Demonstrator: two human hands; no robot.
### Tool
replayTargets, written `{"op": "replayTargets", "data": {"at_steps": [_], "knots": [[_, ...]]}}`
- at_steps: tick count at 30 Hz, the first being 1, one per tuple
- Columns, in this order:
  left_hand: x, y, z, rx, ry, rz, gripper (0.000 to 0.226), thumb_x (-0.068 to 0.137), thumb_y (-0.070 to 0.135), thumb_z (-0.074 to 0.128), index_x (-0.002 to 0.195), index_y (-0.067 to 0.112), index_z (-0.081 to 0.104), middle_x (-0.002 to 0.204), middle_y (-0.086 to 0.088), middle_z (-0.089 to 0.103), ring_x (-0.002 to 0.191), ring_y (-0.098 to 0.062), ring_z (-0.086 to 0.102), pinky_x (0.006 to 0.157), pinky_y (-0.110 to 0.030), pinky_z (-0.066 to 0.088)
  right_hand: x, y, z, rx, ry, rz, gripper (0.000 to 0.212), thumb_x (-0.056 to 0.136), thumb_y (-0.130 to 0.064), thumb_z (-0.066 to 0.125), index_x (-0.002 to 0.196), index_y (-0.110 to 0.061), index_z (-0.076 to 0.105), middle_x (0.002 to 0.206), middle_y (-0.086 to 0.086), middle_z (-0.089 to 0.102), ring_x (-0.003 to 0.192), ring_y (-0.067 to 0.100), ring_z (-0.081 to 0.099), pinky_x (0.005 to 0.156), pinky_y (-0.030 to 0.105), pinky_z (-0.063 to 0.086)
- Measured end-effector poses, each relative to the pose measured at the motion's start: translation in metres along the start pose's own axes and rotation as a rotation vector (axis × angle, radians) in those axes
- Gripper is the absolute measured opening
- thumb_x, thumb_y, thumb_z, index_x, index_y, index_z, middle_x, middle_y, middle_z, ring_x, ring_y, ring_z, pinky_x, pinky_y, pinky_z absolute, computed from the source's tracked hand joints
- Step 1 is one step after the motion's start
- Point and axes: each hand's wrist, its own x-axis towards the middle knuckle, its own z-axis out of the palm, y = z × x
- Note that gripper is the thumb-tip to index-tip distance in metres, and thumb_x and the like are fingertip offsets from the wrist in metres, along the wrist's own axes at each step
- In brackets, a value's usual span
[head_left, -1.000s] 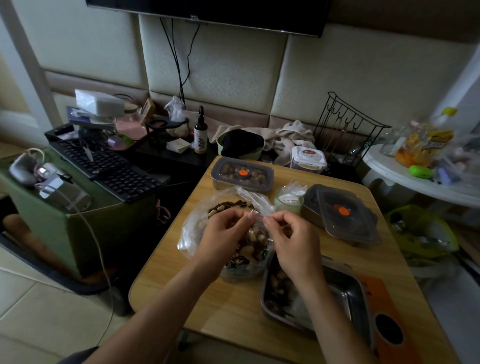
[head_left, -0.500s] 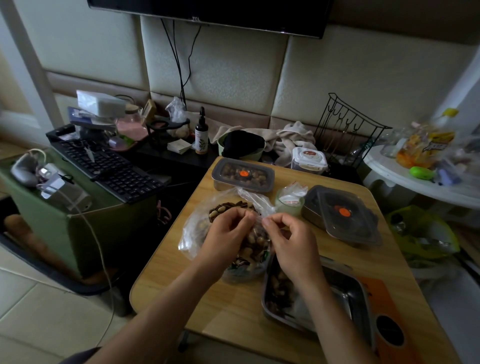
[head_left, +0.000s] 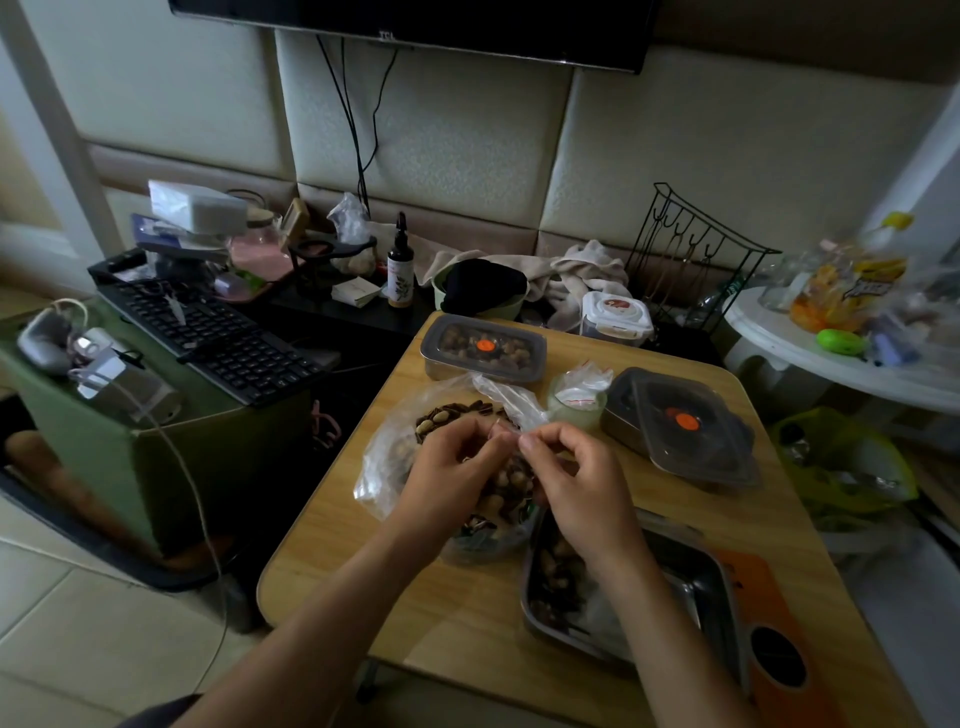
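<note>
Head view: both hands meet over the middle of a pale, fine-grained bamboo table with rounded corners (head_left: 363, 571). The left hand (head_left: 452, 467) and the right hand (head_left: 576, 478) are curled, thumb and forefinger tips pressed almost together, and between them they pinch a small pale piece (head_left: 494, 429), too small to tell what it is. It sits just above a crumpled clear plastic bag (head_left: 379, 467) that lies open on the table under the hands. The bag is thin and glossy, and it is filled with smooth tan nuts and dark striped shells (head_left: 441, 413).

Just to the right of the bag, under the right wrist, stands a rectangular brushed-steel tray (head_left: 696, 571) with more nuts heaped at its left end. Behind the bag is a rectangular steel box with a clear lid and orange valve (head_left: 483, 349), shut, with brown nuts showing through. To its right stands a small frosted cup stuffed with a zip bag (head_left: 576, 400). Beside that is a second steel box whose clear lid lies askew on top (head_left: 680, 421).

Off the table to the left, a black keyboard (head_left: 208, 332) rests on a green box, and a dark dropper bottle (head_left: 400, 265) stands upright near a black wire rack (head_left: 691, 249)
</note>
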Motion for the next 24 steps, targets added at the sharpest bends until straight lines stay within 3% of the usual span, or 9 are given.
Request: {"op": "replayTargets", "data": {"at_steps": [4, 6, 9, 14, 19, 24], "knots": [[0.0012, -0.0027, 0.0010, 0.010, -0.007, -0.014, 0.020, 0.100, 0.032, 0.062, 0.098, 0.014, 0.070, 0.095, -0.003, 0.075, 0.093, -0.019, 0.073, 0.083, -0.046, 0.062, -0.0008, -0.0001, 0.0002, 0.023, -0.045, 0.055, 0.012, 0.099, -0.037, 0.068, 0.098, -0.027, 0.074, 0.093, -0.010, 0.075, 0.090, 0.003, 0.070, 0.082, 0.033, 0.061], [0.0004, -0.0028, 0.0020, -0.005, -0.006, -0.019, 0.020, 0.101, 0.031, 0.061, 0.099, 0.014, 0.070, 0.094, -0.002, 0.075, 0.092, -0.017, 0.073, 0.082, -0.042, 0.063, -0.0004, 0.0000, 0.0003, 0.008, -0.034, 0.062, 0.014, 0.098, -0.039, 0.068, 0.096, -0.027, 0.074, 0.092, -0.010, 0.075, 0.092, 0.004, 0.070, 0.084, 0.035, 0.061], [-0.0019, 0.0006, 0.0031, -0.051, -0.005, -0.010, 0.018, 0.100, 0.029, 0.063, 0.097, 0.013, 0.071, 0.093, -0.001, 0.076, 0.088, -0.014, 0.074, 0.079, -0.033, 0.063, 0.0001, -0.0006, -0.0005, -0.025, 0.012, 0.036, 0.015, 0.098, -0.036, 0.068, 0.091, -0.025, 0.074, 0.087, -0.007, 0.074, 0.085, 0.006, 0.070, 0.078, 0.034, 0.061], [-0.0034, 0.0050, 0.0022, -0.011, -0.053, 0.010, 0.015, 0.098, 0.025, 0.066, 0.096, 0.013, 0.074, 0.093, -0.003, 0.077, 0.090, -0.016, 0.074, 0.083, -0.038, 0.062, 0.0011, 0.0024, -0.0027, -0.086, 0.030, -0.037, 0.013, 0.099, -0.028, 0.069, 0.086, -0.024, 0.071, 0.075, -0.012, 0.069, 0.068, 0.004, 0.063, 0.061, 0.019, 0.048], [-0.0022, 0.0042, 0.0006, 0.017, -0.052, 0.013, 0.013, 0.099, 0.025, 0.064, 0.097, 0.016, 0.074, 0.093, 0.000, 0.077, 0.090, -0.013, 0.074, 0.084, -0.038, 0.062, 0.0019, 0.0032, -0.0024, -0.129, 0.023, -0.087, 0.011, 0.099, -0.027, 0.069, 0.088, -0.026, 0.071, 0.081, -0.013, 0.071, 0.076, 0.005, 0.067, 0.064, 0.015, 0.050], [-0.0015, 0.0020, 0.0008, 0.002, -0.009, -0.003, 0.017, 0.100, 0.030, 0.062, 0.097, 0.016, 0.072, 0.091, 0.000, 0.075, 0.087, -0.012, 0.073, 0.081, -0.040, 0.063, 0.0016, 0.0002, -0.0012, -0.020, -0.008, 0.015, 0.013, 0.099, -0.033, 0.068, 0.090, -0.024, 0.072, 0.086, -0.006, 0.074, 0.085, 0.010, 0.070, 0.076, 0.034, 0.059]]}}
